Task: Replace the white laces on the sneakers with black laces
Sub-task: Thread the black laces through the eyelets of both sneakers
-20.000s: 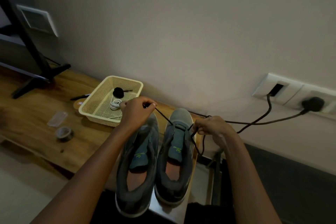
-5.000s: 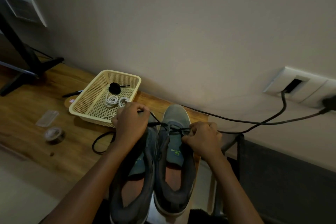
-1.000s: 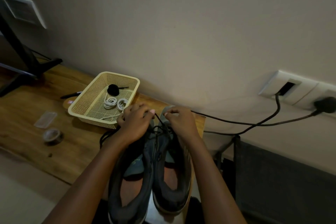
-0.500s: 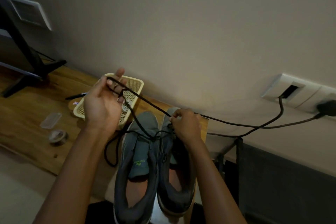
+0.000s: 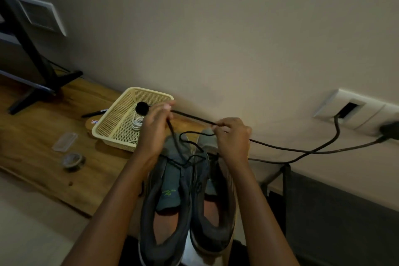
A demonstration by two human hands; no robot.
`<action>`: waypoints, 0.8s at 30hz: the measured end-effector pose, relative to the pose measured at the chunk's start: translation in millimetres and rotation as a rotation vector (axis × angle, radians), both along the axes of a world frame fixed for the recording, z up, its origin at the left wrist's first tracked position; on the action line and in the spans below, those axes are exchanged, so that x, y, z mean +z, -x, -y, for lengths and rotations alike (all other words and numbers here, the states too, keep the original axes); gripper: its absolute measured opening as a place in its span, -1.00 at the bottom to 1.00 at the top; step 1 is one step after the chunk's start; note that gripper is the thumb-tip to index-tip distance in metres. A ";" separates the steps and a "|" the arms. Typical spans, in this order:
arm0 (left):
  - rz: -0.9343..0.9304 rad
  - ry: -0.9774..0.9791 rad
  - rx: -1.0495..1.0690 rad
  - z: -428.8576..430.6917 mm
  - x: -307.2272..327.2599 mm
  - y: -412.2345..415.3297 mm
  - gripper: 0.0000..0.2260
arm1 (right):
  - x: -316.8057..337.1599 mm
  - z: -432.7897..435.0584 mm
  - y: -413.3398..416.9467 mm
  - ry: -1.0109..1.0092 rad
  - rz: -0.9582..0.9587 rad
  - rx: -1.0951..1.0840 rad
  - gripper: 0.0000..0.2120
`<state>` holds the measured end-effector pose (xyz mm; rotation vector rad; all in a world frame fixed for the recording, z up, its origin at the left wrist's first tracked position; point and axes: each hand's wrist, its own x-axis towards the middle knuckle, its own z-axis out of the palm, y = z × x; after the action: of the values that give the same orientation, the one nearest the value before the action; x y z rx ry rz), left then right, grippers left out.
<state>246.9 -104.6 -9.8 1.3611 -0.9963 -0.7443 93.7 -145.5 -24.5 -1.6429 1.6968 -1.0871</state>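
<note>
Room: a plain pale wall (image 5: 216, 28) fills the upper frame, and a wooden counter (image 5: 43, 136) runs across the lower left.
Black lace: the black lace (image 5: 175, 142) is at centre frame, strung loosely over the front eyelets of the two shoes. One strand rises to the left, and another arcs to the right.
Left grip: the left grip (image 5: 155, 134) pinches the left strand between thumb and fingertips and holds it up, just in front of the basket.
Right grip: the right grip (image 5: 232, 138) is curled, pinching the right strand at its fingertips above the shoe's toe.
Sneakers: the grey sneakers (image 5: 168, 192) stand side by side at lower centre. Their toes point to the wall and their heels to the camera, with the tongues showing. I cannot tell what the heels rest on.
Basket: a cream mesh basket (image 5: 114, 143) sits on the counter just left of the shoes. It holds coiled white laces (image 5: 138, 123) and a black bundle (image 5: 142, 107).
Counter bits: a tape roll (image 5: 73, 158) and a clear plastic piece (image 5: 64, 141) lie left of the basket. A pen (image 5: 95, 112) lies behind the basket.
Far left: a black stand (image 5: 32, 71) has its foot on the counter, below a white wall plate (image 5: 41, 14).
Right: a dark cable (image 5: 302, 153) runs along the wall behind the hands to a socket panel (image 5: 328, 103) at the right edge.
</note>
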 end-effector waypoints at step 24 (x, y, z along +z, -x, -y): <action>-0.330 0.421 0.452 -20.6 58.2 -30.9 -0.88 | -4.8 -1.0 43.4 -0.360 -0.017 0.094 -0.96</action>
<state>277.8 -84.0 48.4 0.9996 -0.5152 -0.3708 50.3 -144.4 -29.3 -1.4853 1.6907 -0.6767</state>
